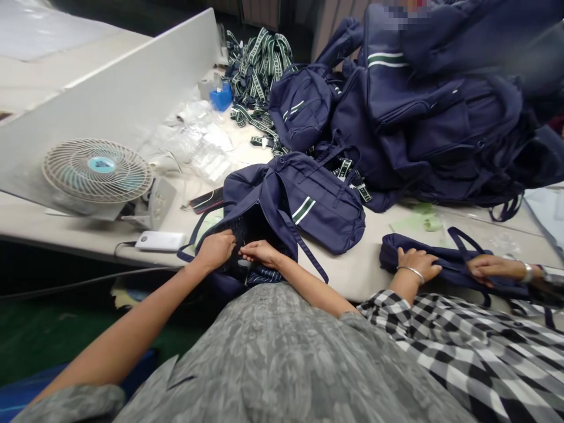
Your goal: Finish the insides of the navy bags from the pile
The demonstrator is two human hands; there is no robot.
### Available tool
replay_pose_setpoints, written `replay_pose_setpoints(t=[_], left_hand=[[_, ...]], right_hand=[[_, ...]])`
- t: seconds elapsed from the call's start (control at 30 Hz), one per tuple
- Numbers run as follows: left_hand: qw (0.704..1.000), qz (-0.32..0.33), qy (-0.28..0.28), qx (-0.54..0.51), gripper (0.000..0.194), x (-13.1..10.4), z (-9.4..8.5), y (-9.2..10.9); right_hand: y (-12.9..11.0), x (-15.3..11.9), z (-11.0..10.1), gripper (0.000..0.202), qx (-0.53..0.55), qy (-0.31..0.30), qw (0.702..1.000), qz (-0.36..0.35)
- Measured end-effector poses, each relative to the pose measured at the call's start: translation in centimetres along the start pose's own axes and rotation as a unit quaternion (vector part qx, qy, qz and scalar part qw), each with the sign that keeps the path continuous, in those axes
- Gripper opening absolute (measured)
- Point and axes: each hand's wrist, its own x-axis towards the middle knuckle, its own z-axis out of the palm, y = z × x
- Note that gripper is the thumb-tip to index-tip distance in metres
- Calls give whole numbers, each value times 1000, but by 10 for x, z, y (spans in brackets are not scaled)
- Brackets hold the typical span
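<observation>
A navy backpack (324, 202) with a white-and-green stripe lies on the table right in front of me, its main opening gaping towards my body. At the left side of that opening, my left hand (217, 251) is closed on the backpack's dark inner edge. My right hand (261, 254) is at the mouth of the bag, thumb and fingers pinched together; whatever is between them is too small to make out. A strap (311, 254) hangs over the bag's right side. Striped lining (263, 275) shows below my right hand.
More navy backpacks (423, 117) are heaped at the back right, beside a tangle of lettered straps (259, 64). A fan (99, 170), a white power bank (159, 241) and clear plastic bags (198, 141) lie left. At right, a co-worker's hands (414, 270) handle navy fabric.
</observation>
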Motion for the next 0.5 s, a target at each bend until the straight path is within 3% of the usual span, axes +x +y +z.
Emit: replay_pose_setpoints(t=[0.2,0.5], left_hand=[[1000,6,-4,10,23,1,0,0],[999,25,-21,17,23,-1,7,2]], right_hand=[[0,3,5,9,-23,38,999,-22],[-2,4,11,8,32,26,999,32]])
